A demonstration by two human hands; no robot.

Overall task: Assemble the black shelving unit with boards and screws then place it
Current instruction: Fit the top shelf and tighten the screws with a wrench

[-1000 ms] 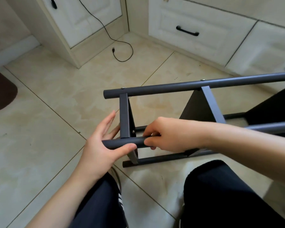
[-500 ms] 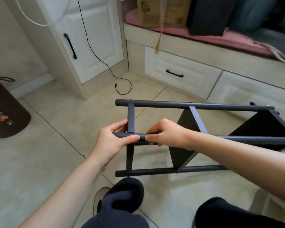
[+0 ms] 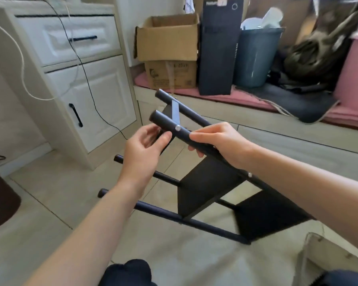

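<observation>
Tiled floor point(image 3: 39, 203), white cabinet point(image 3: 87, 79) at left, cushioned bench point(image 3: 256, 102) behind bearing cardboard boxes point(image 3: 167, 38) and a bin point(image 3: 256, 56).

Item: black shelving unit point(image 3: 205, 188), boards fitted, tilted off the floor, its far end probably resting on the tiles.

Risk: frame may swing or slip, since only one hand truly holds it; a post could knock the cabinet.

Right hand point(image 3: 221, 141): wrapped round the upper post point(image 3: 174, 126), forearm extended.

Left hand point(image 3: 145, 149): fingers loosely curled beside the post end, thumb near the screw point(image 3: 177, 127); contact uncertain.
</observation>
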